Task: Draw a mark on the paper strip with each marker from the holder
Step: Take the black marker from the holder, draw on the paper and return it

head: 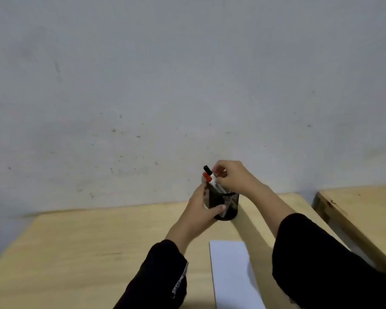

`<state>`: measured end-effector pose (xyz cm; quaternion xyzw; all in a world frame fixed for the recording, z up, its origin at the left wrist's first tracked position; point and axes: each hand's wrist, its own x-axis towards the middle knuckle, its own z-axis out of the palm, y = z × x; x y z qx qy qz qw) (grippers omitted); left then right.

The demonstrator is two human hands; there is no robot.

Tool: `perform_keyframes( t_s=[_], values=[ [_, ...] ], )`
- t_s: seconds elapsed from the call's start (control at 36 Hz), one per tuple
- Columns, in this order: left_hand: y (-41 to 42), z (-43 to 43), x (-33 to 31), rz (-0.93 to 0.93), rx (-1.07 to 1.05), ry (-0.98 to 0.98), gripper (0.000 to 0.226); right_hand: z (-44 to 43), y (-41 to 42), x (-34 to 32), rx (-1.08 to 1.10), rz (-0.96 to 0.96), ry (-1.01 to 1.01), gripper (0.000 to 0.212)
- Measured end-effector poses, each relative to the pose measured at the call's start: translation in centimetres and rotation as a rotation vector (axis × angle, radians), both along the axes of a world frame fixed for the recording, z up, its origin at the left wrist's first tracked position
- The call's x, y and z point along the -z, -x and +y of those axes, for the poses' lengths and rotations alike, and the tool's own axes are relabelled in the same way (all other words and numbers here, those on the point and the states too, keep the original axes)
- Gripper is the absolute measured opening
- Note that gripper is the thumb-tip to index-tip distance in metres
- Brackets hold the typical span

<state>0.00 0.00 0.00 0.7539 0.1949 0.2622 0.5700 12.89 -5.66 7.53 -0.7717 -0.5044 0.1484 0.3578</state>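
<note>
A black mesh holder stands at the far edge of the wooden table, against the wall. Two markers lean out of it to the left: one with a black cap and one with a red cap. My left hand wraps around the holder's left side. My right hand is above the holder with its fingers pinched on the markers' white barrels; I cannot tell which marker it grips. A white paper strip lies flat near me, between my two black sleeves.
A grey wall rises directly behind the table. A second wooden table stands to the right, separated by a narrow gap.
</note>
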Motion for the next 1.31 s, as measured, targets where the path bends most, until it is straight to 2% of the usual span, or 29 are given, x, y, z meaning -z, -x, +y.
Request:
perform_keyframes(
  t_s=[0.08,0.17,0.25,0.42,0.5,0.61,0.81,0.86,1.0,1.19,1.31],
  values=[
    [-0.9,-0.3,0.6,-0.046,0.002,0.041,0.072,0.3,0.0,0.3,-0.007,-0.027,0.031,0.029],
    [-1.5,-0.3,1.2,-0.052,-0.039,0.063,0.061,0.4,-0.3,0.4,-0.057,-0.042,0.081,0.033],
    [-1.8,-0.2,1.6,-0.067,-0.041,0.078,0.058,0.4,-0.3,-0.1,-0.112,-0.108,0.153,0.031],
    [-1.7,0.2,1.4,-0.055,-0.017,0.074,0.061,0.2,-0.6,-1.2,-0.224,-0.087,0.285,0.028],
    [-1.5,0.2,1.3,-0.052,-0.012,0.077,0.059,0.2,-0.8,-1.4,-0.239,-0.09,0.289,0.031],
    [-1.1,0.0,0.9,-0.041,-0.018,0.03,0.058,0.2,-0.9,-1.3,-0.244,-0.109,0.253,0.024],
    [-1.1,-0.6,0.4,-0.06,-0.034,-0.045,0.064,-0.1,-1.0,-0.1,-0.161,-0.106,0.048,0.011],
    [-1.0,-0.7,0.4,-0.07,-0.032,-0.026,0.064,-0.4,-0.9,-0.2,-0.122,-0.078,-0.054,0.015],
    [-1.2,-1.1,0.8,-0.072,-0.074,0.032,0.053,-2.0,-0.7,-0.5,-0.005,-0.08,-0.291,0.02],
    [-0.7,-2.9,0.6,-0.077,-0.203,0.051,0.039,-5.9,1.4,-2.4,0.092,0.04,-0.694,0.01],
    [0.9,-4.7,-0.3,-0.162,-0.245,0.255,0.032,-8.7,4.1,-2.5,0.085,0.115,-0.853,0.01]
  ],
)
